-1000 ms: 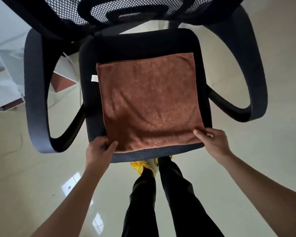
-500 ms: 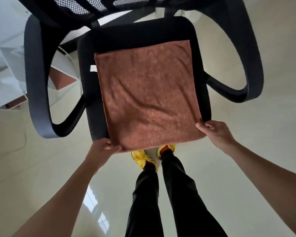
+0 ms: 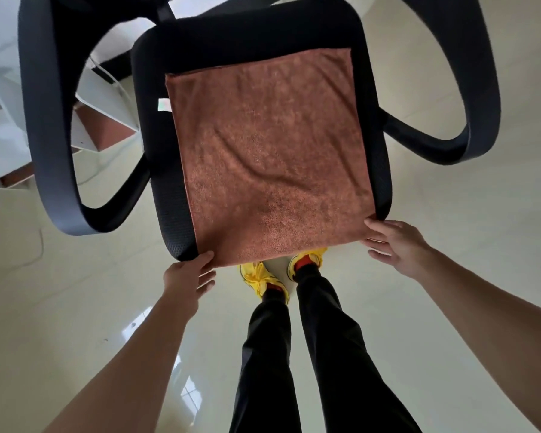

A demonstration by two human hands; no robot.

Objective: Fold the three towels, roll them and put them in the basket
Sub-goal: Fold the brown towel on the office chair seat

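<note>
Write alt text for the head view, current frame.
A brown towel lies spread flat on a black chair seat. The left hand and right hand touch its near corners. Yellow shoes show on the floor below.

The person's arms are bare along all their visible length, from the lower left and lower right corners of the frame up to the left hand (image 3: 188, 276) and the right hand (image 3: 397, 242). In the lower middle are two legs in plain black trousers (image 3: 341, 370) of loose, faintly creased cloth. Above the hems, near the frame's centre, show red socks (image 3: 305, 260) and bright yellow shoes (image 3: 255, 276).
</note>
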